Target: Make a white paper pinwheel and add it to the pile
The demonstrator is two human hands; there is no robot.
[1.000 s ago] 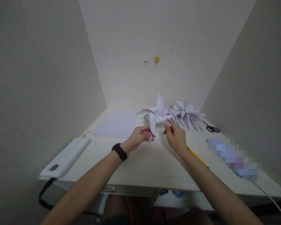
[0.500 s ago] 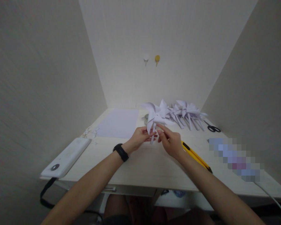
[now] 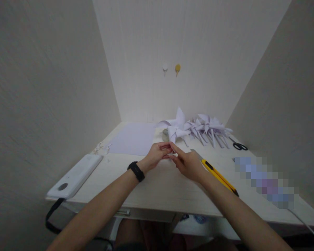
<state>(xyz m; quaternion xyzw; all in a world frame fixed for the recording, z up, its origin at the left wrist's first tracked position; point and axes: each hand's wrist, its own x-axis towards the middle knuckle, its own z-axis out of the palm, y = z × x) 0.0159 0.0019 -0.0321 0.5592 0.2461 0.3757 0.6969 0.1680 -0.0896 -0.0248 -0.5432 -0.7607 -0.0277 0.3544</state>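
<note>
A white paper pinwheel (image 3: pixel 176 128) stands upright over the middle of the desk, its thin stick running down between my two hands. My left hand (image 3: pixel 157 155), with a black band on the wrist, pinches the stick from the left. From the right, my right hand (image 3: pixel 187 162) meets it, fingertips pressed to the same stick just below the blades. The fingers of both hands are closed.
A pile of finished paper pinwheels (image 3: pixel 209 129) lies behind to the right, with black scissors (image 3: pixel 238 145) beyond. A yellow utility knife (image 3: pixel 217 174) lies by my right wrist. A paper sheet (image 3: pixel 134 138), a tape roll (image 3: pixel 164 134) and a white device (image 3: pixel 74 176) lie on the desk (image 3: pixel 159 188).
The pinwheel's blades have turned. My right hand came down and left from the blades to the stick, meeting my left hand. The knife is more exposed.
</note>
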